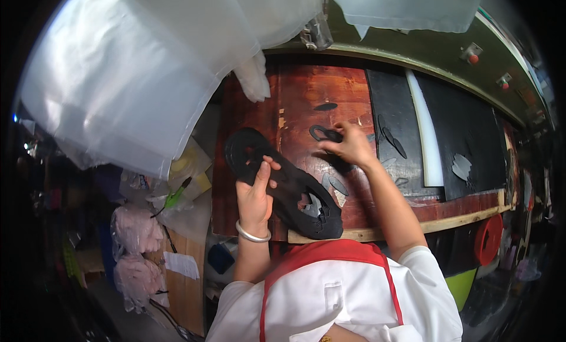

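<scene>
My left hand [254,192] grips a large, dark, sole-shaped piece [289,180] with an oval opening at each end. It slants over the near edge of the red-brown table [295,106], with its lower end close to my apron. Farther right, the fingers of my right hand [355,146] close around a small black piece [321,131] with an opening in it. The rest of that piece is hidden by my fingers. Beyond it lies a flat black oval [325,107], and several thin dark ovals [392,143] are scattered to the right.
Black sheets [466,124] and a white strip [423,130] cover the table's right side. Translucent plastic sheeting [130,65] hangs at upper left. Bagged pink items [138,230] are at lower left. A red ring-shaped object [488,239] hangs at the right, below the wooden edge.
</scene>
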`<state>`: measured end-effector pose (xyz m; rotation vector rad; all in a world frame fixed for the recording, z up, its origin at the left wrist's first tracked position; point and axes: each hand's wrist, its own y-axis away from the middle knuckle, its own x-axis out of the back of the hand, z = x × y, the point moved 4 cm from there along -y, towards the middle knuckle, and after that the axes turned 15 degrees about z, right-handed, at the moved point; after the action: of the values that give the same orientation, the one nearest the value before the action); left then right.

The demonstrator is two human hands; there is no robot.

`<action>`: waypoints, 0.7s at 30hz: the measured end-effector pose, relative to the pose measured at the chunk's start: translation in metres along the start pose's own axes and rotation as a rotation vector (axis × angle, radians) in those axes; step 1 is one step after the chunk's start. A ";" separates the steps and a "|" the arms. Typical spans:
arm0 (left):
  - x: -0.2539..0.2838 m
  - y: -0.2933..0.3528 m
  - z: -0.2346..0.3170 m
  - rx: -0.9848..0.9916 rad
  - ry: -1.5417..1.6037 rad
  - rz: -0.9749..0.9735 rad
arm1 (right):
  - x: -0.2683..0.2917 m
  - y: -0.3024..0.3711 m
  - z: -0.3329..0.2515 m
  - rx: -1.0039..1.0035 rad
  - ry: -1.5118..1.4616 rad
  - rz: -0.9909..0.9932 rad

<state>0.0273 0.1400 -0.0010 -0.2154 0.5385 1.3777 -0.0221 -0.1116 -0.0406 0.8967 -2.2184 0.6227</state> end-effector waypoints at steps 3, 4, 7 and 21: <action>0.005 -0.003 0.001 -0.004 -0.005 -0.017 | -0.024 0.000 -0.003 0.014 0.138 -0.011; 0.006 -0.004 0.000 -0.006 -0.015 -0.008 | -0.032 -0.002 -0.002 0.016 0.175 -0.044; -0.002 -0.013 -0.006 0.003 -0.039 -0.066 | -0.040 -0.010 -0.001 0.041 0.252 -0.068; -0.116 -0.042 -0.065 0.160 -0.238 -0.497 | 0.056 0.042 -0.016 -0.351 -0.895 0.027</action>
<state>0.0414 0.0016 -0.0083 -0.0470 0.3616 0.8570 -0.0771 -0.0978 0.0033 1.0802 -2.9806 -0.2390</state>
